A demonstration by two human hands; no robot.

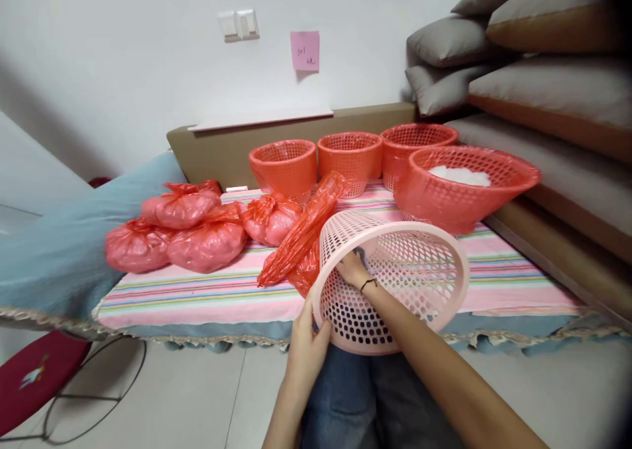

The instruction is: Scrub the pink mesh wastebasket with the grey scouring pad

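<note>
A pale pink perforated basket (424, 271) lies tilted on its side at the table's front edge, mouth toward me. My left hand (303, 347) grips its lower left rim from outside. My right hand (351, 268) reaches deep inside the basket; its fingers are partly hidden by the mesh, near the basket's bottom. A loose red plastic bag (301, 235) lies against the basket's base.
Several tied red bags (182, 228) sit on the striped pink tablecloth (207, 291) at left. Three bag-lined orange baskets (348, 156) stand at the back; a fourth (459, 185) leans at right with white stuff inside. Grey cushions (518, 60) are stacked at right, and a red stool (34, 376) stands at lower left.
</note>
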